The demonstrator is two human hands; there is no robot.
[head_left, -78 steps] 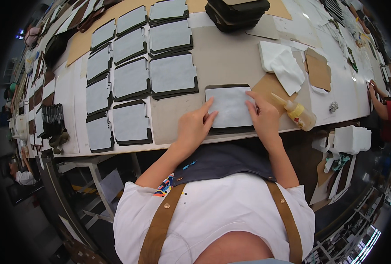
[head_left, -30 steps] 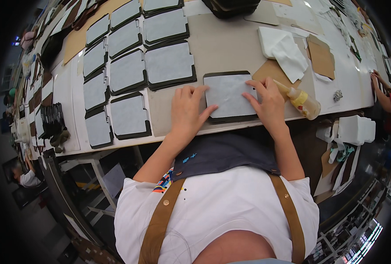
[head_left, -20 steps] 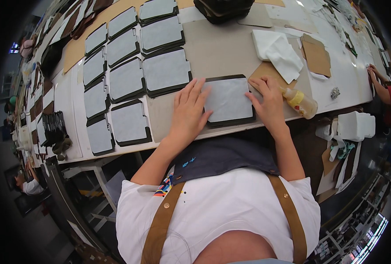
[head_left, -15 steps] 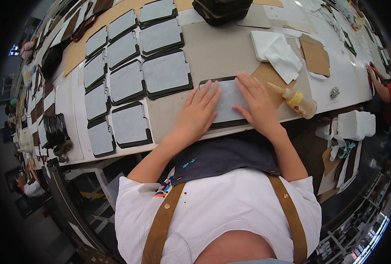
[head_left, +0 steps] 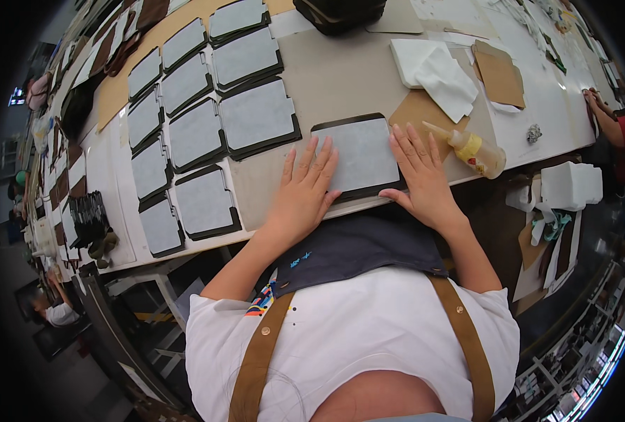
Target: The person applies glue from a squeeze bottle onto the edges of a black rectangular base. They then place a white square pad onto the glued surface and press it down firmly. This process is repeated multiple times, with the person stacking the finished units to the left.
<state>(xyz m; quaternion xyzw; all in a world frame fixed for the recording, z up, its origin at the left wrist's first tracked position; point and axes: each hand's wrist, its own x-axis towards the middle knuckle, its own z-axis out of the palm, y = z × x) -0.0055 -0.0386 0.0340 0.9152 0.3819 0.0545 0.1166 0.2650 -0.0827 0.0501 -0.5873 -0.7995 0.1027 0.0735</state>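
Note:
A black panel with a pale grey sheet [head_left: 361, 151] on its face lies flat near the table's front edge, between my hands. With fingers spread, my left hand [head_left: 305, 184] rests along its left side. My right hand [head_left: 425, 172] lies on its right edge, fingers spread and thumb at the near right corner. Both palms face down, and neither hand grips anything. Just right of my right hand, a squeeze bottle [head_left: 477, 155] with a yellow label and pale nozzle lies on its side, over a brown card sheet [head_left: 421, 112].
Several similar black-and-grey panels [head_left: 256, 112] lie in rows and stacks at the left. Folded white cloth [head_left: 439, 77] and brown card pieces [head_left: 499, 74] lie at the right. A black bundle [head_left: 340, 14] stands at the far side. Another person's arm [head_left: 608, 126] reaches in at the far right.
My hands have moved apart toward the panel's sides, uncovering more of its grey face. The whole view has shifted slightly.

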